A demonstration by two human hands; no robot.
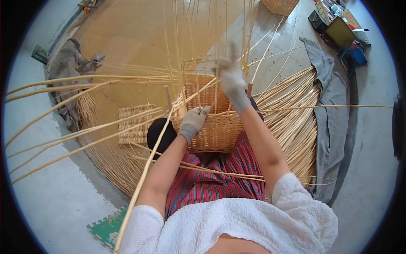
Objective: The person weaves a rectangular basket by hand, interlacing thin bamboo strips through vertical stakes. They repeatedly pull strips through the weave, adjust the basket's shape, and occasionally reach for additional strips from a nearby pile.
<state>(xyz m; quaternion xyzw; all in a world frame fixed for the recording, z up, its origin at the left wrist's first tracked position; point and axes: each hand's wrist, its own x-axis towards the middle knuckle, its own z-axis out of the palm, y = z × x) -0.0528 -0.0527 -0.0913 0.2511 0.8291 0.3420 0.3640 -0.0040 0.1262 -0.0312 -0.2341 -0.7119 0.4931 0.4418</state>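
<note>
A half-woven wicker basket (216,134) rests against my lap, tall thin upright stakes rising from its rim. My left hand (193,121), in a pale work glove, is closed on the near rim at the left, its thumb pointing up along a stake. Over the basket's right side is my gloved right hand (232,80), raised among the stakes. Motion smears its fingers, so what they hold, if anything, cannot be made out. A long thick willow rod (148,167) slants from the rim past my left arm, and several more rods (63,97) stick out leftward.
A big bundle of willow rods (292,127) lies to the right beside a grey cloth (332,144). Left are a small woven panel (136,122), another grey cloth (69,74) and a green foam mat (111,230). Another basket (280,5) and a cluttered box (340,34) stand farther off.
</note>
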